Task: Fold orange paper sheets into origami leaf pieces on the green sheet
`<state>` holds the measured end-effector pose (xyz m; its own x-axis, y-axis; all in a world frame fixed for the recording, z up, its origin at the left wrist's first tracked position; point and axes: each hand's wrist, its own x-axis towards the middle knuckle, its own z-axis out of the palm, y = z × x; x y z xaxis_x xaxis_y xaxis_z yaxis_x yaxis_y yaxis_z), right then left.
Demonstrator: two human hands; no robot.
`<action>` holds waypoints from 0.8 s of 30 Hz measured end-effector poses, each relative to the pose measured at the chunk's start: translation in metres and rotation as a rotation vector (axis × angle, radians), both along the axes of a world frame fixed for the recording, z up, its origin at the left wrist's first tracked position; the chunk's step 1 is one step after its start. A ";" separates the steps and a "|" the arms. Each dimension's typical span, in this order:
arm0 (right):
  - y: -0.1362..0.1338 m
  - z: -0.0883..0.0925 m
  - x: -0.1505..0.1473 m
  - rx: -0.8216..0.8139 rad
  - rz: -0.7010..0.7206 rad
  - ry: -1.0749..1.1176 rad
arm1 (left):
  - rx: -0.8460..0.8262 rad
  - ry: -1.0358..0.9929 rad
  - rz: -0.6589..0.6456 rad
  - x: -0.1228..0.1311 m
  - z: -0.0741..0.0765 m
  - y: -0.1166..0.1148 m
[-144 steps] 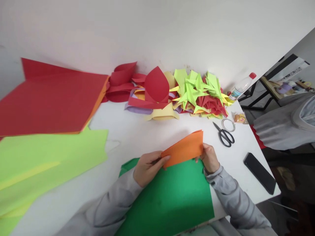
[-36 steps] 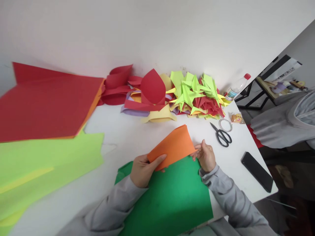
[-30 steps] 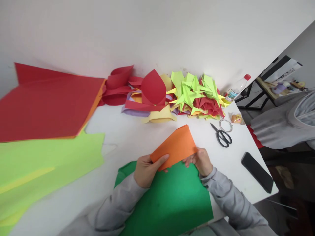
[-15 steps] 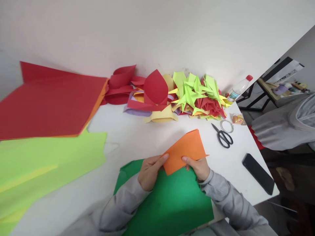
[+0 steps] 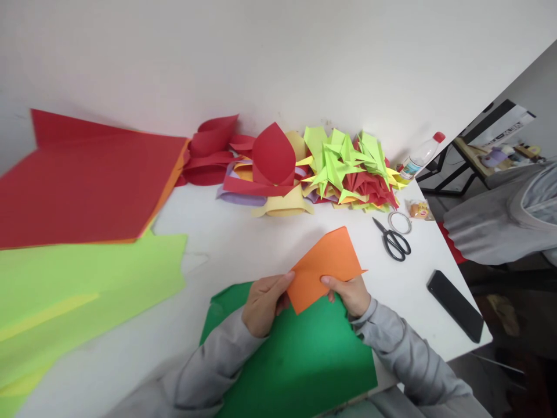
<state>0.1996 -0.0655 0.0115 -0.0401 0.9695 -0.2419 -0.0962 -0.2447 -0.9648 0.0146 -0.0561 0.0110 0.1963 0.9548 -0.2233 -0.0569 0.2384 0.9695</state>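
Note:
A folded piece of orange paper [image 5: 324, 264] is held between my two hands, above a green sheet [image 5: 300, 360] at the table's front. My left hand [image 5: 265, 302] is closed on its left corner, thumb on top near the edge. My right hand [image 5: 350, 293] grips the lower right side, with the thumb pressed on the face and the fingers mostly hidden beneath. A small point of the paper sticks out past the right hand. Both forearms rest over the green sheet's sides.
Large red sheets [image 5: 87, 186] and light green sheets [image 5: 108, 278] lie at left. Along the wall are red paper loops [image 5: 274, 157] and pointed green paper folds [image 5: 337, 165]. Scissors [image 5: 394, 241], a tape roll [image 5: 400, 222], a wrapped snack [image 5: 419, 210], a bottle [image 5: 420, 159] and a black phone [image 5: 456, 306] stand right.
The orange paper has turned slightly, and its top edge sits a little lower and more to the left. My left thumb has shifted slightly along its left edge.

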 end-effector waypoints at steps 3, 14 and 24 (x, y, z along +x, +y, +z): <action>0.001 0.000 0.000 -0.009 0.016 0.010 | -0.001 -0.014 0.013 0.000 -0.003 -0.001; 0.000 -0.008 0.001 0.039 0.006 0.084 | 0.112 0.024 -0.389 0.007 0.017 -0.003; 0.002 0.001 0.011 -0.017 0.224 0.049 | 0.013 -0.100 -0.366 -0.004 -0.001 0.001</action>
<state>0.2106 -0.0636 0.0122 -0.2662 0.9309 -0.2501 -0.0848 -0.2811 -0.9559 0.0109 -0.0547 0.0097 0.5455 0.8198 -0.1745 -0.0646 0.2487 0.9664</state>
